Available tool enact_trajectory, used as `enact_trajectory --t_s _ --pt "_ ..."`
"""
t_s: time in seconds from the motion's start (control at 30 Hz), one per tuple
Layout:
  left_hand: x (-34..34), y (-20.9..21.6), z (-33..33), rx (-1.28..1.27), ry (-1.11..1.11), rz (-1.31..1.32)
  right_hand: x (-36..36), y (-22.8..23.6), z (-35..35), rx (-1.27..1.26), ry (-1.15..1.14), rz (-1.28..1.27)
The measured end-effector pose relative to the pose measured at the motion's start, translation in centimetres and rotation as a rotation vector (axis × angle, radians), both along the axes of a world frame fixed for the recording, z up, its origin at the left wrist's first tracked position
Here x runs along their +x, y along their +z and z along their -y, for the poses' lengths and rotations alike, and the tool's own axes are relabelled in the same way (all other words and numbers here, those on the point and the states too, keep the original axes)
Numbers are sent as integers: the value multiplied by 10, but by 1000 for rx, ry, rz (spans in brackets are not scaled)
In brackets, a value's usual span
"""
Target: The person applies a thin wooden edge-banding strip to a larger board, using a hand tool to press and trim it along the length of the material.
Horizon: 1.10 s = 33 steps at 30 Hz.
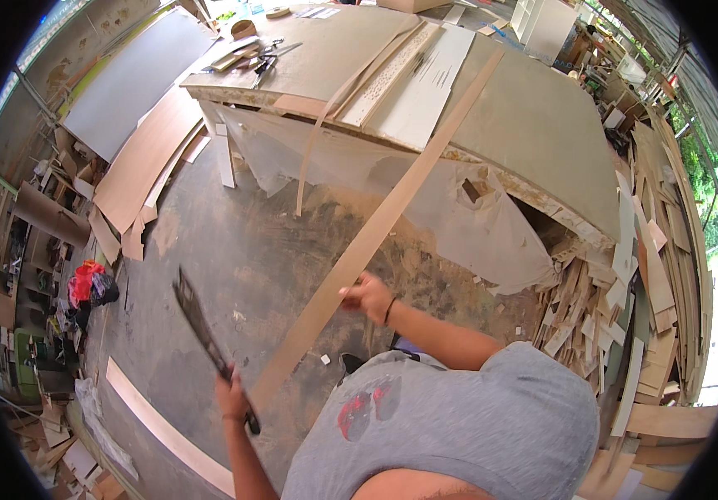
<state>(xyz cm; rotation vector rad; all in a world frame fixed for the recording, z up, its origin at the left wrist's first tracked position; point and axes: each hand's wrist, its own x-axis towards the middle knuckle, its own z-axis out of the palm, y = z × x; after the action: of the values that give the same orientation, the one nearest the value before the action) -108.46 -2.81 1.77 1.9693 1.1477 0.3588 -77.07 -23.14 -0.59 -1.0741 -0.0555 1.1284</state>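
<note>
In my left hand (pixel 231 396) is a long, dark, blade-like tool (pixel 201 325), held by its handle and pointing up and away. Its exact kind I cannot make out. My right hand (pixel 367 298) pinches the edge of a long, thin wooden strip (pixel 384 221). The strip slants from low beside my left hand up across the front edge of the large worktable (pixel 534 142), its far end over the tabletop. Part of my right hand's grip is hidden behind the strip.
White boards (pixel 426 83) and a narrow curved strip (pixel 313 158) lie on the table, with scissors-like tools (pixel 267 62) at its left corner. Another pale strip (pixel 159 425) rests on the floor at left. Scrap wood (pixel 580 308) is heaped at right; plywood sheets (pixel 147 167) lean at left.
</note>
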Motion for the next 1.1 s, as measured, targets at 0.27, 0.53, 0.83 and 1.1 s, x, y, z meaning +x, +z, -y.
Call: enact_trajectory --t_s 0.27,0.53,0.83,1.1 --pt "123 27 51 -291 -359 166 -82 6 -15 67 611 290" --pt "-20 2 26 -393 -354 30 28 -4 22 500 -99 -352" --pt "-188 -36 -15 -575 -25 -191 136 -24 24 116 -504 12" --pt "-202 -40 -35 -549 -33 -333 113 -59 -26 215 -566 -252"
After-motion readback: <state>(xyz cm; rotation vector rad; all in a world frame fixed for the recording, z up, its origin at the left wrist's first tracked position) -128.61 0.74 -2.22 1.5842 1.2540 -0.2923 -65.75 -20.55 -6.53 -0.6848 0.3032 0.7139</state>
